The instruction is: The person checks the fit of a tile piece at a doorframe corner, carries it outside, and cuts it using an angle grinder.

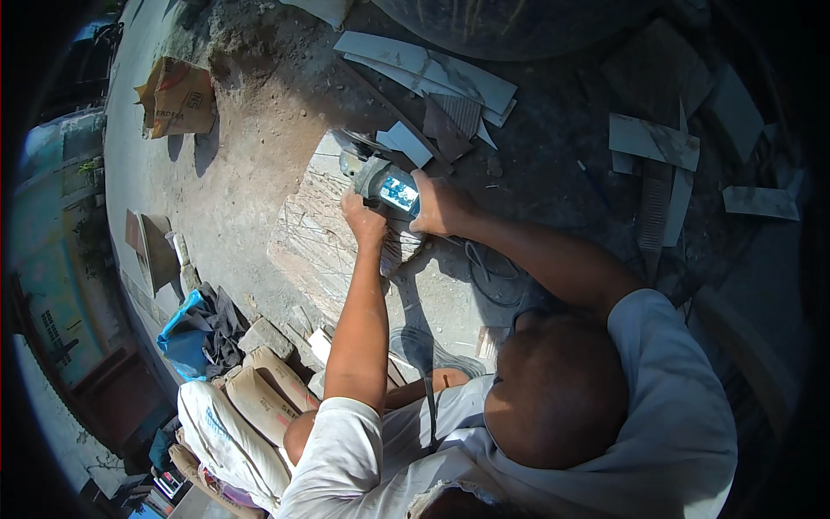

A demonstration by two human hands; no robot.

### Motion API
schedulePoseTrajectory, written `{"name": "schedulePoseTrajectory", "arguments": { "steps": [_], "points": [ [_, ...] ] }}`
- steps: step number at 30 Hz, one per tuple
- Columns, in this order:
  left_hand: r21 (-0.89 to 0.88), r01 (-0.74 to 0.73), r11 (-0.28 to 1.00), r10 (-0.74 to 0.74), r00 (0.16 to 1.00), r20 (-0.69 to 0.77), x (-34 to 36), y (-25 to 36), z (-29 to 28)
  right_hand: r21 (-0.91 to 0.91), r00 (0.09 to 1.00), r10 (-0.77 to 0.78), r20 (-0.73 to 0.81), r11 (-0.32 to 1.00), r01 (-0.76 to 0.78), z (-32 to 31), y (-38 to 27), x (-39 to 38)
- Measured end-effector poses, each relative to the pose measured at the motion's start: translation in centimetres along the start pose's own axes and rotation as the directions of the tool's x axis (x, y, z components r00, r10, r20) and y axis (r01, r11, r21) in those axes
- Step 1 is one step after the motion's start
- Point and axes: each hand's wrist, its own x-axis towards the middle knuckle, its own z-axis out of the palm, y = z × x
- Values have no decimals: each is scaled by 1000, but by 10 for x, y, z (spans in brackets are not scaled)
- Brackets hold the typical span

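Observation:
An angle grinder [391, 185] with a grey front housing and a blue-and-white body lies across the far part of a pale, dusty slab [316, 227] scored with many lines. My left hand [364, 218] is closed at the near side of its front end; what its fingers wrap around is partly hidden. My right hand [441, 204] grips the rear of the body. The grinder's head points to the far left, next to a light tile piece [405, 143]. Its disc is hard to make out.
Cut tile strips [424, 69] lie beyond the slab, with more tile offcuts [653, 140] at the right. A loose cable [491, 275] curls near my right forearm. A torn cardboard box [180, 97] stands far left. Filled sacks [259, 398] and a blue bag [184, 337] are lower left.

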Motion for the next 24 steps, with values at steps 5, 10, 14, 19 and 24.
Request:
{"name": "schedulePoseTrajectory", "arguments": {
  "steps": [5, 10, 14, 19, 24],
  "points": [
    [-95, -27, 995, 26, 1000, -11, -5, 11, 0, 38, 1000, -1, 16, 999, 0, 10, -7, 18],
    [54, -59, 997, 60, 998, -18, -20, -8, 3, 54, 1000, -12, 15, 998, 11, 24, -3, 28],
    [224, -321, 920, 328, 945, 5, -32, -10, 4, 81, 1000, 0, -25, 997, 2, 24, -6, 25],
    [325, -351, 878, 311, 935, 168, -45, -10, 10, 75, 1000, 22, -11, 997, -21, 26, -7, 22],
    [265, -348, 899, 349, 936, 46, -48, -5, 15, 68, 1000, 11, -13, 998, -10, 29, -9, 19]
  ]
}}
